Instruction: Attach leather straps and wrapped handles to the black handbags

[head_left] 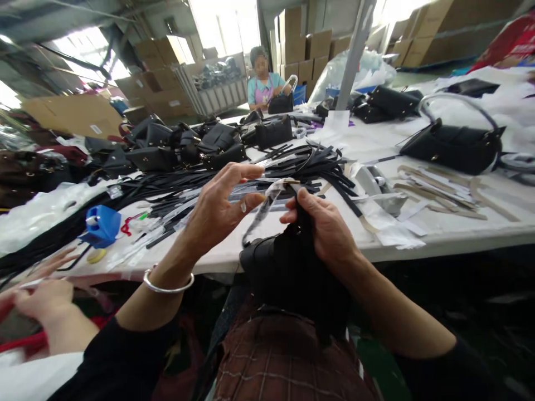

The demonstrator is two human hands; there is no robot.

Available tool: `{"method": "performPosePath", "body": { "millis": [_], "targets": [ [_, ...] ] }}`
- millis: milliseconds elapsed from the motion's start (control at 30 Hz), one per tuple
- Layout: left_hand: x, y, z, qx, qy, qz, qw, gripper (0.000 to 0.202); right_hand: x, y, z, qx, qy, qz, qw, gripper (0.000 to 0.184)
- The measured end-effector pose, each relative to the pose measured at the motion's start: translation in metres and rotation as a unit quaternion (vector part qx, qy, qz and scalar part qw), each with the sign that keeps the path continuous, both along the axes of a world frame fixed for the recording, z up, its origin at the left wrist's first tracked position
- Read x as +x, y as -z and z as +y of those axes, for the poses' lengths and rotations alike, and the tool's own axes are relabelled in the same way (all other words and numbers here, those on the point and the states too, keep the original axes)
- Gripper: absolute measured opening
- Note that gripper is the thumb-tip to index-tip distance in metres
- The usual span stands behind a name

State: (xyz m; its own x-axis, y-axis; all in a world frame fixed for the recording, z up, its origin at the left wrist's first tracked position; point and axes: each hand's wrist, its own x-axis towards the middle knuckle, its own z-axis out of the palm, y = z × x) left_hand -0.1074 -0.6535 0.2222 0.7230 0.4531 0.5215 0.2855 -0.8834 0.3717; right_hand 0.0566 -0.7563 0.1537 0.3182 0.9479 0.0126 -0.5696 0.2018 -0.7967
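At the table (418, 250), the right hand (332, 231) grips a black bag's (276, 267) top, likely steadying it, the left hand (219, 203) open.

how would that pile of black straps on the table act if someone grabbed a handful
The black straps would probably bend easily, since several lie curved. Each likely feels light, being thin and narrow. A handful may well drag neighbours along, as they lie crossed and overlapping.

Both forearms (397, 312) angled inward, hands close but apart
Left hand (215, 203) loosely parted, thumb below the fingers — right hand (328, 228) curled in a pinch
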Motion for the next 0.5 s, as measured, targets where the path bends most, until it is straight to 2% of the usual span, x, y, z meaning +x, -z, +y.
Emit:
{"method": "performPosePath", "body": {
  "millis": [67, 167, 233, 333, 500],
  "targets": [
    [0.003, 0.001, -0.014, -0.012, 0.047, -0.007, 0.999, 0.038, -0.001, -0.021, 0.0, -0.015, 0.062, 0.048, 0.997, 0.028],
    [0.005, 0.018, -0.031, -0.063, 0.121, -0.008, 0.991, 0.029, -0.002, -0.038, -0.007, -0.003, 0.102, 0.084, 0.991, 0.019],
    [0.004, 0.032, -0.036, -0.111, 0.136, -0.026, 0.984, 0.025, -0.003, -0.041, -0.012, -0.003, 0.1, 0.087, 0.991, 0.015],
    [-0.002, 0.047, -0.037, -0.188, 0.125, -0.064, 0.972, 0.02, -0.005, -0.037, -0.015, -0.015, 0.089, 0.08, 0.993, 0.013],
    [-0.016, 0.056, -0.036, -0.277, 0.119, -0.107, 0.947, 0.019, -0.007, -0.032, -0.007, -0.017, 0.068, 0.073, 0.995, 0.01]
  ]
}}
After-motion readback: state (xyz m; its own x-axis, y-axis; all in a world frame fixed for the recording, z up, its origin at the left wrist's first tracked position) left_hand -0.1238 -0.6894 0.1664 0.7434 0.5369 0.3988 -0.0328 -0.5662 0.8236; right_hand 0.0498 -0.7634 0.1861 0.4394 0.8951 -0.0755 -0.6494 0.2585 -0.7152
